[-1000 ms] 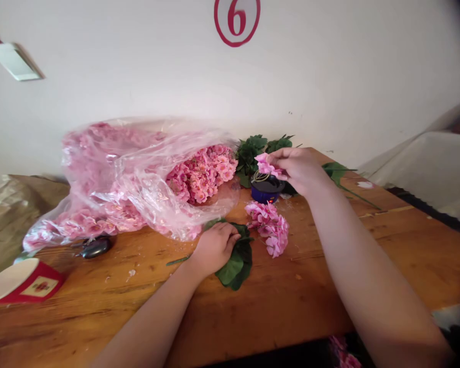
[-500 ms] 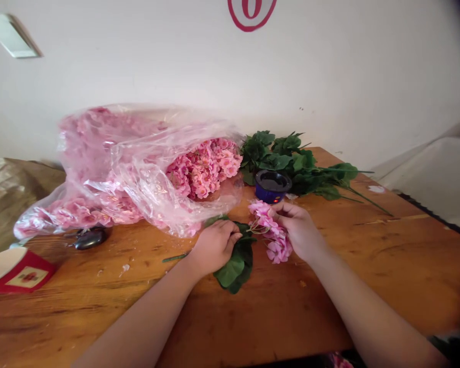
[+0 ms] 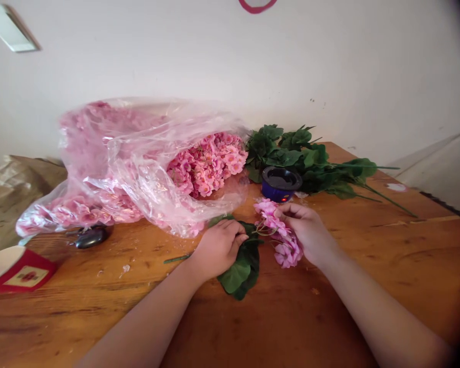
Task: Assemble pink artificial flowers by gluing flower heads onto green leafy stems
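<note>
My left hand (image 3: pixel 223 244) is closed around the stem of an artificial flower, with its green leaves (image 3: pixel 238 276) spreading below the fingers and the stem end showing left of the wrist. Pink artificial flowers (image 3: pixel 278 232) sit at the right end of this stem on thin pale stalks. My right hand (image 3: pixel 308 232) pinches at the edge of those blossoms, its fingertips partly hidden by petals. Just behind the right hand stands a small dark blue pot (image 3: pixel 279 190) with a red light on its front and a dark inside.
A clear plastic bag (image 3: pixel 149 179) full of pink flowers (image 3: pixel 210 163) lies at the back left. Green leafy stems (image 3: pixel 310 158) are piled behind the pot. A black rounded object (image 3: pixel 91 237) and a red paper cup (image 3: pixel 26 271) are at the left of the wooden table (image 3: pixel 111 306).
The view has tilted down and shifted slightly, so most things appear a little to the right. Both hands keep their hold on the stem and blossoms.
</note>
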A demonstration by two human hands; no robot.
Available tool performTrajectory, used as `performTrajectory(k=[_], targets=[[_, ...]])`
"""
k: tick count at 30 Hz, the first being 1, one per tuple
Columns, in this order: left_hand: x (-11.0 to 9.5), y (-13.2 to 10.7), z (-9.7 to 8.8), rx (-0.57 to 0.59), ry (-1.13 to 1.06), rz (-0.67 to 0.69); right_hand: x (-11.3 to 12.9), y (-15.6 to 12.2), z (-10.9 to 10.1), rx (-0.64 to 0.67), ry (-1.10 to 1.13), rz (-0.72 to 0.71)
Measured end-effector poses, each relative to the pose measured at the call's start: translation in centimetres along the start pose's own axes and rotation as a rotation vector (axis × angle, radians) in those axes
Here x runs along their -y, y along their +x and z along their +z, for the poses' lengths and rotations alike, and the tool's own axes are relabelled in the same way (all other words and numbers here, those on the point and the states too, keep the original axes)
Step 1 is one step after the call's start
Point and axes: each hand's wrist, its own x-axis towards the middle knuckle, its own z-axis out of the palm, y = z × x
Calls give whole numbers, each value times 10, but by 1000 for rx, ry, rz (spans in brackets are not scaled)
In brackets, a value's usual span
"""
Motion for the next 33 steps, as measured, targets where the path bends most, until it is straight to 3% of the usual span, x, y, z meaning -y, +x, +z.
performTrajectory(k=[14,16,20,22,33], targets=[[-1,-1,0,8,-21,-10,-8,3,1,11,-46,-35],[0,-1,0,10,-23,-14,-4,0,1,83,-63,-64],[0,0,0,8,-15,-19,5,-9,-2,373,-121,-59],[0,0,0,7,-2,-9,4,-11,-3,417,-195,-68],[2,0,4,4,71,47,-24,6,7,58,-577,-314]])
